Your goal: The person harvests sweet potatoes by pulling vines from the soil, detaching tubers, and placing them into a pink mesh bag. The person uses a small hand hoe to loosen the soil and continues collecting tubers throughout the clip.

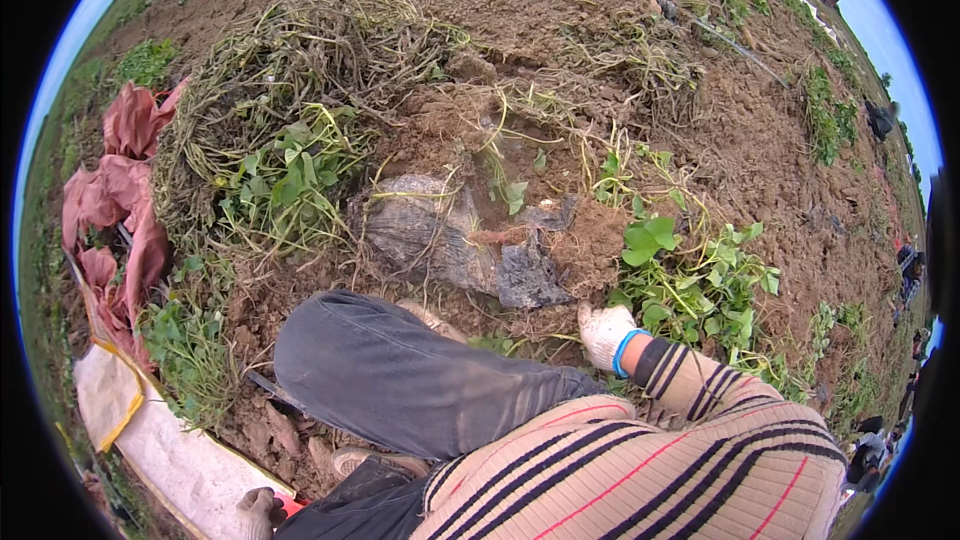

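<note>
My right hand (606,331), in a whitish work glove with a blue cuff, is low at the soil. Its fingertips meet the lower edge of a clump of soil and fine roots (596,247); whether they grip it is hidden. Torn black plastic film (529,270) lies beside that clump, and a wider dirt-covered sheet of film (427,232) stretches left of it. Green leafy vines (697,277), which look like sweet potato, spread right of the hand. My left hand (259,514), in a soiled glove, is at the bottom edge by a white sack (187,476), its fingers partly cut off.
A large heap of withered vines (300,67) rises at the upper left. Crumpled red mesh-like sacking (127,195) lies at far left. Elongated brown lumps (281,427) sit beside my bent leg (420,367). A thin pipe or hose (720,34) crosses the upper right; people (866,457) are at far right.
</note>
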